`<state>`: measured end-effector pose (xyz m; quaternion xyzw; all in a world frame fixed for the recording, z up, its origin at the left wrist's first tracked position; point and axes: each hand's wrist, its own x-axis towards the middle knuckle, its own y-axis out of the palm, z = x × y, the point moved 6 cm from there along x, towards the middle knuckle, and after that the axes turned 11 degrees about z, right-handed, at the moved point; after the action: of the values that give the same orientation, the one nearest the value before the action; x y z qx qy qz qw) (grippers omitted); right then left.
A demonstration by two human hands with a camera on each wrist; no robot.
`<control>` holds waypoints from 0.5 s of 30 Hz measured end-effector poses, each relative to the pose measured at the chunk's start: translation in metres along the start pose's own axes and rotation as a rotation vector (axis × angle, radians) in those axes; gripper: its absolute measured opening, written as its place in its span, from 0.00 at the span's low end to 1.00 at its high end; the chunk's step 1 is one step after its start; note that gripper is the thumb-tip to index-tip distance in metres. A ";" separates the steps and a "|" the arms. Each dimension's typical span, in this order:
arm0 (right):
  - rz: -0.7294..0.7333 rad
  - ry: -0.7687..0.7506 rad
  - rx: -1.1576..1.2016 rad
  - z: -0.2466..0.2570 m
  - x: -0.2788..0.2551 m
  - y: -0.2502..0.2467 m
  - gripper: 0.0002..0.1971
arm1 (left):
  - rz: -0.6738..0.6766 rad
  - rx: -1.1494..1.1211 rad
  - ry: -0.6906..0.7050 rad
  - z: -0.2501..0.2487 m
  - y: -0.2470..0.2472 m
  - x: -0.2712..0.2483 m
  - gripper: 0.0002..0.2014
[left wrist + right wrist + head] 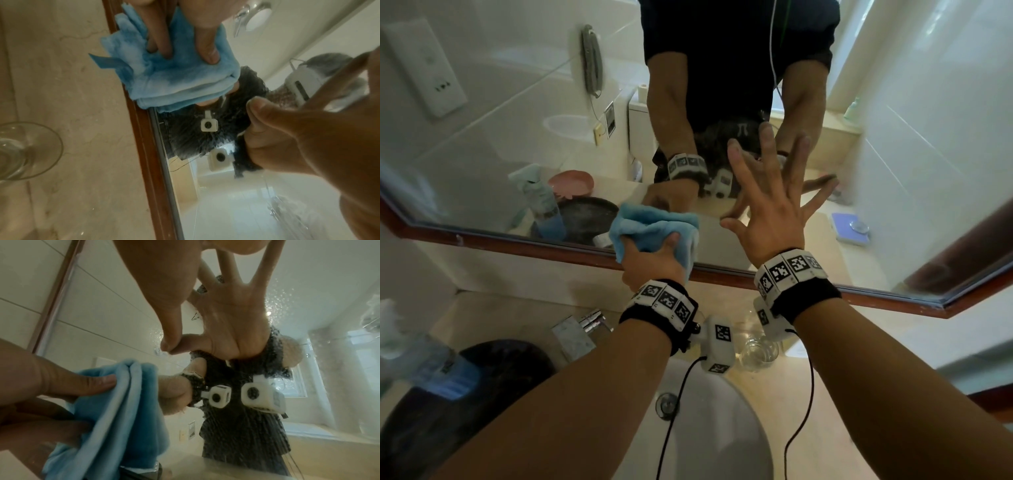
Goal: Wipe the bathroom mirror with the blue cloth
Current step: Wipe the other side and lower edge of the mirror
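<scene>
The bathroom mirror [544, 113] in its brown wooden frame [517, 244] fills the upper head view. My left hand [650, 263] grips a bunched blue cloth [654, 226] and holds it against the glass at the lower edge, just above the frame. The left wrist view shows its fingers [205, 43] dug into the folded cloth [174, 78]. My right hand [774, 212] is spread open to the right of the cloth, fingertips touching the glass. Fine droplets speckle the mirror [287, 301] beside the right thumb [166, 308], with the cloth [115, 402] lower left.
Below the mirror lie a beige counter and a white sink [709, 438] with a chrome tap [592, 322]. A drinking glass [756, 349] stands under my right wrist. A spray bottle [424, 363] and a dark basin [489, 394] sit at the left. Wrist cables hang over the sink.
</scene>
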<state>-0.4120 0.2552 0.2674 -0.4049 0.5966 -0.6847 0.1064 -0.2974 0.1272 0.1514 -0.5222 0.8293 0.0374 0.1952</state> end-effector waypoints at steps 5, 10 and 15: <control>0.012 0.027 0.008 0.003 -0.001 0.002 0.57 | -0.078 0.006 -0.064 -0.008 -0.040 0.028 0.38; -0.008 0.060 0.028 0.007 -0.002 0.002 0.56 | -0.137 -0.036 0.017 -0.010 -0.093 0.064 0.36; -0.030 0.099 0.059 0.014 -0.002 0.006 0.56 | -0.119 -0.064 0.070 -0.009 -0.122 0.086 0.32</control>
<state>-0.4030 0.2451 0.2606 -0.3761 0.5747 -0.7226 0.0782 -0.2247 -0.0034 0.1460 -0.5776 0.8015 0.0337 0.1512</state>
